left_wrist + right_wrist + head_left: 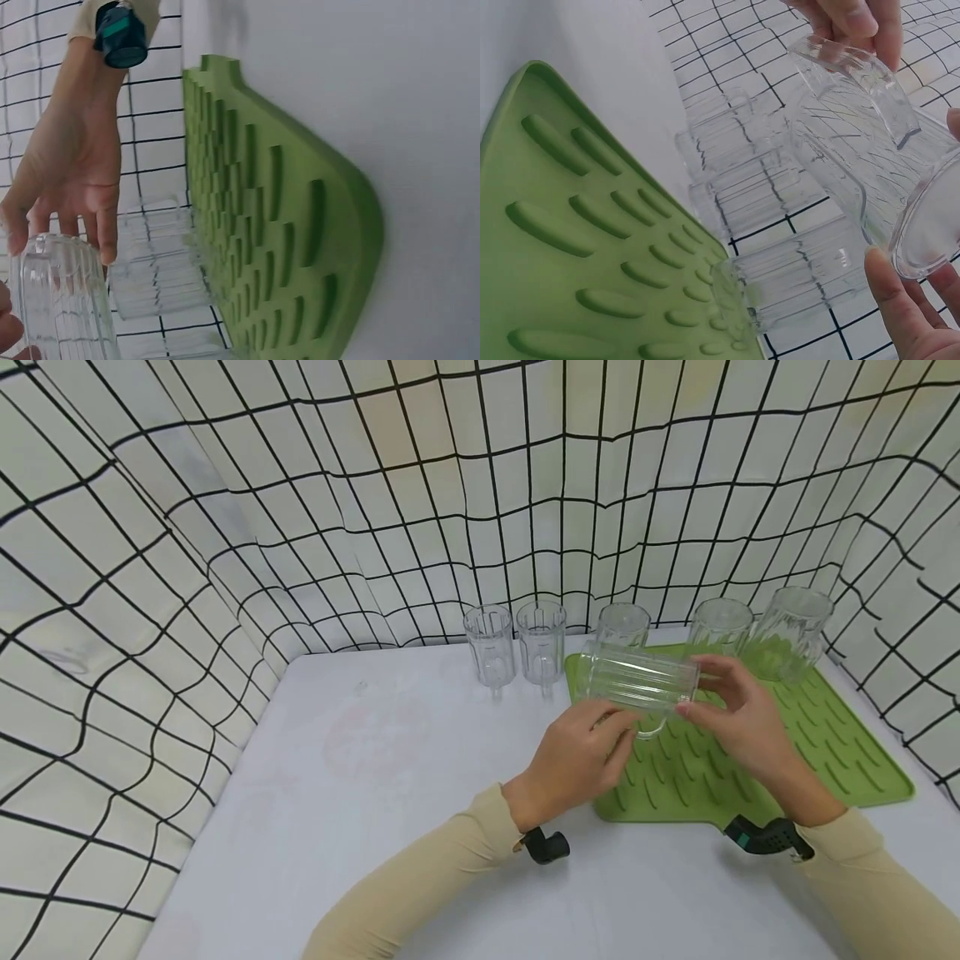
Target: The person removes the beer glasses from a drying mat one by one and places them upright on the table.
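A clear glass mug lies sideways in the air over the near-left part of the green drying mat, its handle turned down toward me. My right hand grips it around the base end, thumb and fingers on opposite sides. On the handle side, the left hand has its fingers curled at the handle, seen closer in the right wrist view. From the left wrist, the right hand's fingertips show against the end of the mug.
Two clear glasses stand side by side on the white table, left of the mat. Three more glass vessels stand along the mat's back edge, partly behind the held mug. Black-lined netting encloses the back and sides.
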Tool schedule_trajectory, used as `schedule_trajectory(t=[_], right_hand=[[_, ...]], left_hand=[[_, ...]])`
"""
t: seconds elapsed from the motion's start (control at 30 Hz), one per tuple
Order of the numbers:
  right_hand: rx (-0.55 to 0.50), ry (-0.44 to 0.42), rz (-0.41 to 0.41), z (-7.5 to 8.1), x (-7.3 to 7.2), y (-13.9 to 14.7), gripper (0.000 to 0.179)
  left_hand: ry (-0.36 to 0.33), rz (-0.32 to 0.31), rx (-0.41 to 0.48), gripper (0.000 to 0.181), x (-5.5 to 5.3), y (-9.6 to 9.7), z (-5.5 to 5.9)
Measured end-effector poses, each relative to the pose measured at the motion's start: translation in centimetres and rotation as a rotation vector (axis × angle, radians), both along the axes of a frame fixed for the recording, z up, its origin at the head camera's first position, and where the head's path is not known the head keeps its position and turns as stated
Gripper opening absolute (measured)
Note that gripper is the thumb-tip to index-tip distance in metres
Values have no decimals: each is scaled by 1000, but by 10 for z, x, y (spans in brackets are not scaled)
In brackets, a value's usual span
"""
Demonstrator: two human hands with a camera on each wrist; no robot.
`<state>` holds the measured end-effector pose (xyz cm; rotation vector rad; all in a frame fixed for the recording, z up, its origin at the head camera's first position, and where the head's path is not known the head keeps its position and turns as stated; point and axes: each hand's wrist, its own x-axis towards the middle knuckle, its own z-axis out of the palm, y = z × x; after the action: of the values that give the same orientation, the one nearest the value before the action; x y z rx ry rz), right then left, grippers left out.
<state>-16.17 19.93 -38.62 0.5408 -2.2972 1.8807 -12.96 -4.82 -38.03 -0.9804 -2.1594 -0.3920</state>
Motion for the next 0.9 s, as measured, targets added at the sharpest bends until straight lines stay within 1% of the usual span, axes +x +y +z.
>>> schedule_trajectory(t=[0.03, 0.07, 0.13, 0.17, 0.23, 0.3, 0.4, 0.43, 0.47, 0.57, 0.67, 0.73, 0.8, 0.9], right_hand=[[-15, 2, -4, 1, -1, 0, 59], [-39, 2, -5, 3, -1, 0, 58], [-101, -10, 0, 6, -2, 1, 59], [-129, -13, 5, 7, -2, 2, 59], [-157, -17, 8, 9, -3, 3, 59], [-187, -16, 16, 11, -3, 4, 59], [-197, 4, 12, 15, -4, 4, 59], [-211, 9, 14, 16, -4, 4, 58], [-221, 14, 16, 17, -4, 4, 58], [-271, 17, 25, 20, -5, 2, 58], [-328, 4, 33, 23, -6, -1, 57], [-358, -1, 29, 23, -7, -3, 57], [-387, 1, 26, 23, -8, -6, 56], [-441, 0, 26, 23, -8, -10, 55]], left_hand=[[0, 1, 40, 18, -1, -1, 1], [-14, -3, 89, 17, -2, -2, 1], [-64, -20, 209, 17, -4, -3, 3], [-103, -29, 276, 18, -4, -3, 3], [-194, -51, 423, 19, -5, -4, 4], [-301, -68, 565, 20, -6, -5, 5], [-475, -82, 731, 24, -4, -6, 5], [-540, -93, 780, 26, -4, -6, 5], [-611, -116, 832, 28, -4, -6, 5], [-810, -225, 999, 31, -6, -5, 1], [-964, -389, 1191, 31, -10, -2, -2], [-1027, -490, 1304, 27, -12, 1, -3], [-1082, -592, 1395, 23, -11, 4, -4], [-1137, -704, 1478, 19, -11, 9, -5]])
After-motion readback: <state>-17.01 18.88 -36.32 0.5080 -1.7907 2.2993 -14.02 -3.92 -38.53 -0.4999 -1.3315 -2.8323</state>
